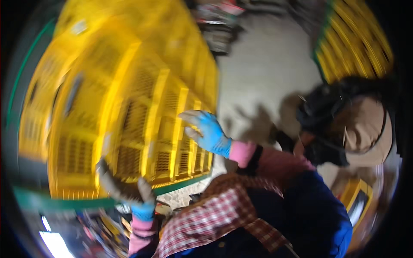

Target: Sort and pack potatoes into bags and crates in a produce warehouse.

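Observation:
A long row of stacked yellow plastic crates (116, 94) with perforated walls fills the left half, blurred by motion. My left hand (127, 189), in a grey-and-blue glove with pink sleeve, is at the crates' lower edge with fingers and thumb apart; whether it touches them is unclear. My right hand (202, 131), in a blue glove with grey fingertips, reaches to the crates' right side, fingers apart and slightly bent, with nothing visible in it.
A person (361, 133) in a tan cap with black gear is close at my right. More yellow crates (352, 38) stand at upper right. Grey floor (266, 60) runs between the stacks, with dark objects (217, 34) at the top. A yellow item (352, 193) sits at lower right.

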Tool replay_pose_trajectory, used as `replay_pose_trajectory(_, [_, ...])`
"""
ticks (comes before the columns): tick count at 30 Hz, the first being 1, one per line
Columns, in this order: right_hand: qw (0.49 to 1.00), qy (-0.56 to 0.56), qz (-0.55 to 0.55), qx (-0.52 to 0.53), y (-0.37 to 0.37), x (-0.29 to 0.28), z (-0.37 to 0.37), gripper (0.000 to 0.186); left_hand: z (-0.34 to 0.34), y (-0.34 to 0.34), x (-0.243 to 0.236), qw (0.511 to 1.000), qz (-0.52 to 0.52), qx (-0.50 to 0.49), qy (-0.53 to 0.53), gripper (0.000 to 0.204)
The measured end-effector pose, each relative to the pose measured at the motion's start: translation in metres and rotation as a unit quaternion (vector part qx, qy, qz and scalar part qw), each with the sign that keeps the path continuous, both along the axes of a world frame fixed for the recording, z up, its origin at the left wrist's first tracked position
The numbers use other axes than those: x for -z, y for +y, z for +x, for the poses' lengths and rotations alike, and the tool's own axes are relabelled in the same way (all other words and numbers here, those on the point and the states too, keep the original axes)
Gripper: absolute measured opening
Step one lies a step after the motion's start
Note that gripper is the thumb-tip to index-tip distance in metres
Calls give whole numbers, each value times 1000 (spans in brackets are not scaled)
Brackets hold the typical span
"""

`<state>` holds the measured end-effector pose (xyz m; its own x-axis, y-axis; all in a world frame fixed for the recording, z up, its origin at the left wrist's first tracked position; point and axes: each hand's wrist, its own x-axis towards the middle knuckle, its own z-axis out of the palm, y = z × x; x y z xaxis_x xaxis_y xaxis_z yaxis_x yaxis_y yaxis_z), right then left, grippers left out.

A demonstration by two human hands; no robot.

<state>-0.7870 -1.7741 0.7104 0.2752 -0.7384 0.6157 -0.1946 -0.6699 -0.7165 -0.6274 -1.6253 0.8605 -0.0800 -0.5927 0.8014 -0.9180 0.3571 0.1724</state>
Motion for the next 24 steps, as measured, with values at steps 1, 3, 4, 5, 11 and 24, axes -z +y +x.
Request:
replay_pose_trajectory(1, [999,38,-23,1,-4,27,-25,37,-18,-12,-2,999,16,34,25,68])
replay_pose_trajectory(3, [979,180,-72,68,-13,84,-86,41,-27,-37,5,992,38,120,14,65])
replay_pose_trajectory(4, [966,223,54,123,-10,109,-121,42,-30,-59,15,984,62,165,13,63])
replay_pose_trajectory(5, [937,249,176,171,2,135,-146,43,-34,-81,24,976,80,204,9,61])
replay_pose_trajectory(11, [620,37,489,613,212,288,-230,50,-142,-240,146,790,330,484,179,67])
replay_pose_trajectory(24, [180,-137,554,802,553,305,-222,58,-344,-213,429,546,534,600,-237,52])
